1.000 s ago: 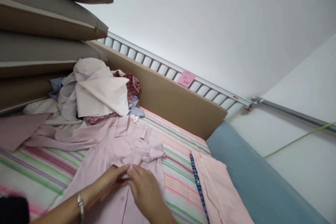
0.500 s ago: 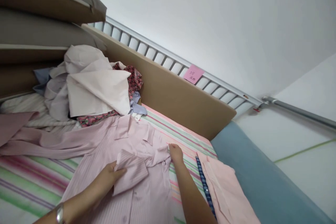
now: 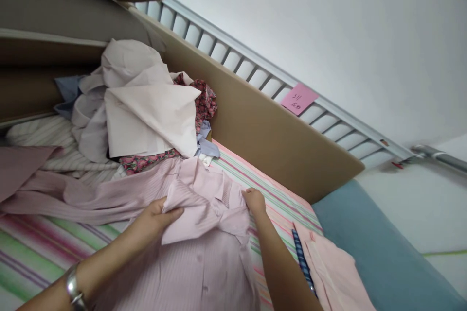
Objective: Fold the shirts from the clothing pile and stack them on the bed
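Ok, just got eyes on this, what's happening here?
A person has a pink shirt spread on a striped cover. The left hand pinches the cuff of the sleeve folded across the front, and the right hand grips the shirt near the shoulder. A heap of clothes lies beyond, and folded pink fabric sits to the right.

Pink shirt [image 3: 219, 272]: btm cut off by lower frame edge. L hand [image 3: 155, 216]: some fingers hidden under shirt fabric. Folded garment [image 3: 333, 265] R of shirt: btm cut off too. Floral cloth [image 3: 206, 102] beyond shirt: partly hidden. Note [image 3: 299, 98], farther beyond shirt: 2nd line illegible.
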Tool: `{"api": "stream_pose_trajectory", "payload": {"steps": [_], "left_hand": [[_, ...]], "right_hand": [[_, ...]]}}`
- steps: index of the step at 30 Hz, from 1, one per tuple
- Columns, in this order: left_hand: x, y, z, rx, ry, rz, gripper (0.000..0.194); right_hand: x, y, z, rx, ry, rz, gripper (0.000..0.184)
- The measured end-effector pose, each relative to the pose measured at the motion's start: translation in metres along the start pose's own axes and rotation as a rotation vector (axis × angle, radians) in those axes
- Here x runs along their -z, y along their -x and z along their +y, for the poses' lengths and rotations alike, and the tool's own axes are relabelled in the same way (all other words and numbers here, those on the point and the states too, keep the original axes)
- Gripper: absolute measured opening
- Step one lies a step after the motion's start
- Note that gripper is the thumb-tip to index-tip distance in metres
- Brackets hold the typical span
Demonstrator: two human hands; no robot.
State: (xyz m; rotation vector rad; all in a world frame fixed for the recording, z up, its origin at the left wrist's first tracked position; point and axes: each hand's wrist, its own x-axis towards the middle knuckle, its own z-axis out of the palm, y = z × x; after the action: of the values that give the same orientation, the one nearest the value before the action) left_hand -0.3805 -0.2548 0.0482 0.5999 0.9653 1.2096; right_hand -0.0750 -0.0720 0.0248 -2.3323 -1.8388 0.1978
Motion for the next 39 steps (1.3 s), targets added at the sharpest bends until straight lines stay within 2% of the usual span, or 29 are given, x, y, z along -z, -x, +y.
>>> {"api": "stream_pose_trajectory", "payload": {"steps": [3, 6, 12, 16, 19, 21, 23, 26, 29, 32, 35, 39], "left_hand": [[0.008, 0.003, 0.014, -0.053, 0.064, -0.039, 0.049], [0.017, 0.007, 0.026, -0.072, 0.125, -0.019, 0.048], [0.031, 0.011, 0.05, -0.136, 0.24, 0.08, 0.03], [0.038, 0.007, 0.061, -0.236, 0.31, 0.105, 0.032], [0.04, 0.002, 0.062, -0.249, 0.328, 0.125, 0.031], [0.039, 0.001, 0.061, -0.244, 0.321, 0.139, 0.03], [0.039, 0.0, 0.058, -0.267, 0.304, 0.136, 0.031], [0.041, -0.002, 0.05, -0.326, 0.276, 0.137, 0.033], [0.044, -0.004, 0.032, -0.325, 0.251, 0.178, 0.029], [0.047, -0.001, 0.008, -0.272, 0.213, 0.258, 0.025], [0.045, 0.01, -0.011, -0.231, 0.142, 0.315, 0.021], [0.034, 0.024, -0.011, -0.192, 0.003, 0.31, 0.012]], "right_hand": [[0.008, -0.001, -0.012, -0.028, -0.002, -0.037, 0.02], [0.009, -0.003, -0.029, -0.067, -0.019, -0.079, 0.028], [-0.003, -0.002, -0.07, -0.087, -0.12, -0.138, 0.03], [0.005, 0.022, -0.081, -0.034, -0.228, -0.115, 0.025], [0.022, 0.076, -0.055, 0.047, -0.298, -0.047, 0.025], [0.028, 0.132, -0.016, 0.105, -0.331, -0.007, 0.028], [0.027, 0.196, 0.033, 0.177, -0.369, 0.073, 0.034], [0.012, 0.288, 0.107, 0.034, -0.431, 0.071, 0.042], [-0.006, 0.35, 0.152, -0.117, -0.514, 0.028, 0.047], [-0.017, 0.37, 0.163, -0.18, -0.513, 0.065, 0.045], [-0.017, 0.368, 0.154, -0.145, -0.428, 0.033, 0.028], [-0.011, 0.364, 0.142, -0.122, -0.385, 0.04, 0.022]]}}
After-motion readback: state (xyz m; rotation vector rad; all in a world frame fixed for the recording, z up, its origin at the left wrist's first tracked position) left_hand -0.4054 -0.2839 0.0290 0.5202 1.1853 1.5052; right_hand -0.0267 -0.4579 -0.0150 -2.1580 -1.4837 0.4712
